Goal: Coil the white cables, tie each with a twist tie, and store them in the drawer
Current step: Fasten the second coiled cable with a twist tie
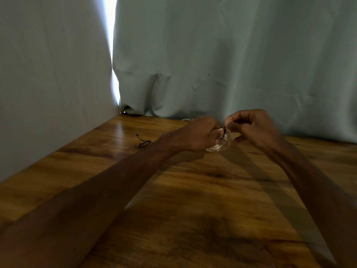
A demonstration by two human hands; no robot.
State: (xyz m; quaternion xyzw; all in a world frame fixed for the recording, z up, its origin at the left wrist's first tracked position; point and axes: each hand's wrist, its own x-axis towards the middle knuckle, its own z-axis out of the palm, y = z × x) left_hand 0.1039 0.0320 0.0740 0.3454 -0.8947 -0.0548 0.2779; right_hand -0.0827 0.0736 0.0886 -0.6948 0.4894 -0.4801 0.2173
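White cable (220,146), wound into a small round coil of glossy plastic loops, hangs between my two hands just above the worktop (193,190), near its far edge. My left hand (195,133) grips the coil from the left, its fingers (214,134) curled round the bundled strands, so only the lower right arc of the loops shows. A black twist tie (224,132), thin and wiry, bends over the top of the coil in a narrow arch. My right hand (255,128) pinches the upper end of that tie, its fingers (234,118) bunched tight and the thumb tucked below, beside the coil.

The worktop is polished wood, amber with dark grain streaks, and shiny enough to carry a pale glare along its left part. A second tie (144,143), black and kinked into a loose loop with one stray end, lies flat on the wood, well left of my left wrist. Behind everything falls a pale grey-blue curtain (231,55), soft cloth in long folds, bunched where it meets the wood. A white sliver (185,119) curves out just past my left knuckles; I cannot tell what it is.
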